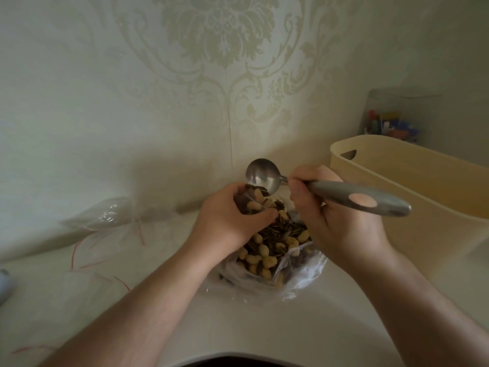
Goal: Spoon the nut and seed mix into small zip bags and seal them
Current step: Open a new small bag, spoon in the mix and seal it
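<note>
My left hand (227,215) grips a small clear zip bag (247,201), partly filled with nuts and seeds, above the big bag. My right hand (336,223) holds a metal scoop (263,176) by its grey handle. The scoop's bowl is tipped down at the small bag's mouth, and seeds spill from its lip. Below both hands lies a large clear plastic bag (299,276) of peanut and sunflower seed mix (267,250), open on the white table (304,327).
A cream plastic bin (412,186) stands to the right, close to my right hand. Several empty zip bags with red seal lines (105,234) lie at the left. A clear container of coloured items (391,120) sits by the patterned wall at the back right.
</note>
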A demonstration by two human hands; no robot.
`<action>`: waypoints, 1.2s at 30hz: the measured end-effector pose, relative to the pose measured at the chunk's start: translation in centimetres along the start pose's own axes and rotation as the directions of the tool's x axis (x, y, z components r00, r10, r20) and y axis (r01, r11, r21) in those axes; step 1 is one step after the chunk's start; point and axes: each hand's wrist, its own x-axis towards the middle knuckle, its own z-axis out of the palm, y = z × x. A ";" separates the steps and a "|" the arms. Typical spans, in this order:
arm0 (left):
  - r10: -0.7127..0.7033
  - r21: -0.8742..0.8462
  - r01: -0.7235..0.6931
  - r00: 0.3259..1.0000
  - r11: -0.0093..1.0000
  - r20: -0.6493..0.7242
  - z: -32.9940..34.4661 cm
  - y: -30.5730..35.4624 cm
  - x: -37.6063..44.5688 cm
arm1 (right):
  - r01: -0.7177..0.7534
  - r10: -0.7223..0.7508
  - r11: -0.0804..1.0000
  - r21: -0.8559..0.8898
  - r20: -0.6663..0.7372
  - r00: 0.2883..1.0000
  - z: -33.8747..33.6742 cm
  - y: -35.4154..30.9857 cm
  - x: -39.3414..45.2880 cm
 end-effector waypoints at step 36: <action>-0.230 -0.570 0.167 0.972 0.804 -0.040 -4.2 0.9 1.3 | -0.305 0.290 0.951 0.040 0.212 0.933 1.5 1.0 -0.6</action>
